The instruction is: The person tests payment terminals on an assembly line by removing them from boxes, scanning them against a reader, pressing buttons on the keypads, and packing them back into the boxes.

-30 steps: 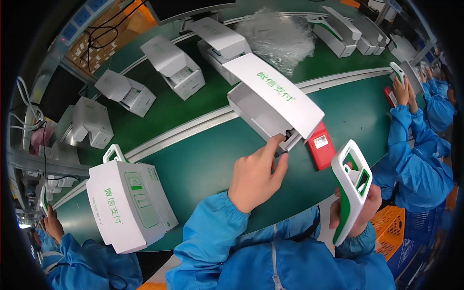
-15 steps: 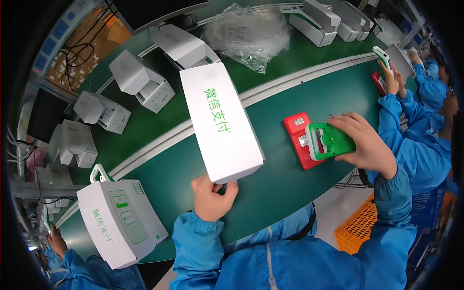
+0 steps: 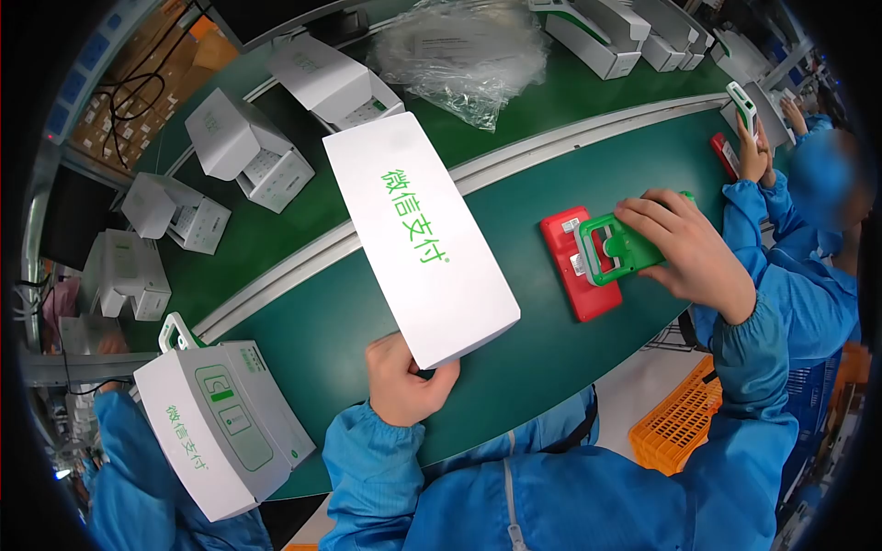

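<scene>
Right hand (image 3: 691, 248) wraps round a green-and-white plastic handheld device with a ring-shaped end (image 3: 640, 258), fingers over top, thumb below. Head view: ring end overlaps a flat red plastic device (image 3: 574, 285) on the green worktable (image 3: 524, 386); can't tell if they touch. Left hand (image 3: 404, 378) curls at the near end of a white cardboard box with green lettering (image 3: 432, 285); fingertips hidden, so I can't tell its hold.
</scene>
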The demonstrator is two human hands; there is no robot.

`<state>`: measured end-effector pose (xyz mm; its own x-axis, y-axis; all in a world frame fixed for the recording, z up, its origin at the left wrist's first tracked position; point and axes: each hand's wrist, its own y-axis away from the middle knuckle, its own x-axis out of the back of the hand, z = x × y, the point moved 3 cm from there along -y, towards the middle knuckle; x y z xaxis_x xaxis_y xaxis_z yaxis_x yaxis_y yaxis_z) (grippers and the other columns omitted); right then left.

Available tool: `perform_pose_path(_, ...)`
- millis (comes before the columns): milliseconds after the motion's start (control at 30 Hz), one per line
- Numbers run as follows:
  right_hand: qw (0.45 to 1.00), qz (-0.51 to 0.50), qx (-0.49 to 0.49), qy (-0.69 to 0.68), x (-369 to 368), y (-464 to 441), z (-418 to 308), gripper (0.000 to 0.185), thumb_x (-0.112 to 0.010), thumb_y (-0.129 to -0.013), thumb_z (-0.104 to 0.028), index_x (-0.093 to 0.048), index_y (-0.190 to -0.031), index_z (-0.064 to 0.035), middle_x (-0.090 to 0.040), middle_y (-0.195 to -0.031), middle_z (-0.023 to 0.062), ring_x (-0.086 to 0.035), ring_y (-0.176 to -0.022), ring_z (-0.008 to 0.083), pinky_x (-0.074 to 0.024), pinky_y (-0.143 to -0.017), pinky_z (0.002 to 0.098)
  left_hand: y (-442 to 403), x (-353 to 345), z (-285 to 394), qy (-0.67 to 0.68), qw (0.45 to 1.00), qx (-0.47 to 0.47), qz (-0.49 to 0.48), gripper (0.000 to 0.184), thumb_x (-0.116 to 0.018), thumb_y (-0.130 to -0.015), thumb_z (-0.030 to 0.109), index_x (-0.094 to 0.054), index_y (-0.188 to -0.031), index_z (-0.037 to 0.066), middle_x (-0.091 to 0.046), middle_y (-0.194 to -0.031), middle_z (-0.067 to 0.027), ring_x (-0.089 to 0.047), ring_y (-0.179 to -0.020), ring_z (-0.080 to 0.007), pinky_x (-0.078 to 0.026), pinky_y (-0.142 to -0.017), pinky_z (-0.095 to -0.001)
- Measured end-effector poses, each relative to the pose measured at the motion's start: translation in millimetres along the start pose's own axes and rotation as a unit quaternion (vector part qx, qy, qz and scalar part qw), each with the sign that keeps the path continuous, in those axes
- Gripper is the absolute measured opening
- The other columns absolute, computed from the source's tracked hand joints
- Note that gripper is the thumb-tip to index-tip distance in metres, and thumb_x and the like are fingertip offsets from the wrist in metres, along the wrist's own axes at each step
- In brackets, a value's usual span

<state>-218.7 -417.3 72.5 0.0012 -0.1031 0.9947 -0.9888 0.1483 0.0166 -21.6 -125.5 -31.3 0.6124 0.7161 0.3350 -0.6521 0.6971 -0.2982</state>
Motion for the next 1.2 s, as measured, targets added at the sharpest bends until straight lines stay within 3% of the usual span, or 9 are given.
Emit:
perform_pose_path(433,1.000,-0.005,0.009,-0.006,8.1,7.8,11.0,0.085,-0.091,-0.061,-0.007,-0.059,-0.140,-0.0049,-0.062,-0.140,0.0115,-0.055,-0.124,0.0355,-0.0469,-0.106,0.0479,-5.6,-13.9,11.7,-0.033,0.999,0.007,-0.016,0.014,-0.073,-0.077,0.006,-0.074,-0.090,0.003,-0.050,-0.053,-0.0061,-0.043,-0.042,-0.0175,-0.034,-0.045,-0.0318)
perform_pose_path(533,0.980,-0.020,-0.040,-0.196,11.5,13.9,22.8,0.073,-0.088,-0.079,-0.021,-0.056,-0.143,-0.0035,-0.063,-0.138,0.0148,-0.059,-0.123,0.0341,-0.0488,-0.107,0.0468,-5.1,-18.7,12.7,-0.042,0.999,0.000,-0.013,0.014,-0.074,-0.077,0.006,-0.074,-0.090,0.003,-0.049,-0.052,-0.0062,-0.044,-0.042,-0.0178,-0.034,-0.045,-0.0321)
perform_pose_path(567,0.910,0.028,-0.086,-0.404,1.5,22.4,28.2,0.069,-0.082,-0.086,-0.028,-0.054,-0.145,-0.0029,-0.063,-0.140,0.0160,-0.062,-0.123,0.0338,-0.0506,-0.107,0.0460,-5.2,-20.2,14.4,-0.040,0.999,0.001,-0.012,0.014,-0.074,-0.077,0.007,-0.074,-0.090,0.003,-0.049,-0.052,-0.0062,-0.045,-0.042,-0.0180,-0.034,-0.045,-0.0323)
perform_pose_path(633,0.639,0.121,-0.157,-0.743,-45.2,45.0,35.6,0.064,-0.069,-0.101,-0.041,-0.051,-0.149,-0.0017,-0.062,-0.142,0.0184,-0.066,-0.123,0.0333,-0.0541,-0.106,0.0444,-8.4,-23.4,17.8,-0.034,0.999,0.003,-0.007,0.013,-0.074,-0.077,0.007,-0.074,-0.090,0.003,-0.048,-0.052,-0.0062,-0.045,-0.041,-0.0182,-0.034,-0.045,-0.0327)
perform_pose_path(667,0.554,0.144,-0.218,-0.790,-59.7,49.2,31.4,0.068,-0.045,-0.110,-0.053,-0.044,-0.154,0.0003,-0.061,-0.145,0.0220,-0.069,-0.123,0.0344,-0.0587,-0.103,0.0439,-9.9,-24.8,18.5,-0.036,0.999,0.001,-0.007,0.013,-0.074,-0.078,0.007,-0.074,-0.090,0.003,-0.048,-0.052,-0.0062,-0.045,-0.041,-0.0183,-0.034,-0.045,-0.0328)
perform_pose_path(767,0.457,0.162,-0.253,-0.837,-50.0,41.8,-2.6,0.068,-0.043,-0.111,-0.048,-0.039,-0.156,0.0027,-0.062,-0.141,0.0274,-0.068,-0.123,0.0409,-0.0590,-0.104,0.0481,-9.4,-24.8,19.7,-0.053,0.998,-0.005,-0.014,0.014,-0.074,-0.078,0.007,-0.075,-0.091,0.003,-0.049,-0.051,-0.0063,-0.045,-0.041,-0.0182,-0.034,-0.044,-0.0328)
perform_pose_path(867,0.450,0.105,-0.185,-0.867,-44.1,45.2,-12.2,0.068,-0.055,-0.102,-0.033,-0.038,-0.156,0.0038,-0.061,-0.142,0.0285,-0.068,-0.123,0.0413,-0.0587,-0.104,0.0481,-9.3,-29.7,22.2,-0.066,0.998,-0.014,-0.016,0.014,-0.074,-0.079,0.007,-0.075,-0.092,0.002,-0.049,-0.051,-0.0064,-0.045,-0.041,-0.0177,-0.034,-0.044,-0.0323)
perform_pose_path(1000,0.506,0.084,-0.192,-0.836,-31.4,46.9,-19.3,0.085,-0.065,-0.076,-0.012,-0.038,-0.155,0.0057,-0.060,-0.143,0.0279,-0.068,-0.124,0.0406,-0.0577,-0.105,0.0480,-11.1,-34.6,30.1,-0.071,0.997,-0.010,-0.019,0.016,-0.075,-0.081,0.008,-0.075,-0.096,0.002,-0.049,-0.051,-0.0061,-0.044,-0.040,-0.0165,-0.034,-0.044,-0.0320)
perform_pose_path(1200,0.564,0.054,-0.198,-0.800,-13.7,55.8,-25.5,0.089,-0.067,-0.080,-0.014,-0.031,-0.159,0.0045,-0.059,-0.145,0.0273,-0.068,-0.124,0.0391,-0.0565,-0.106,0.0458,-12.2,-42.4,35.6,-0.081,0.996,-0.023,-0.014,0.024,-0.074,-0.082,0.008,-0.076,-0.105,0.003,-0.054,-0.054,-0.0068,-0.047,-0.042,-0.0161,-0.037,-0.045,-0.0322)
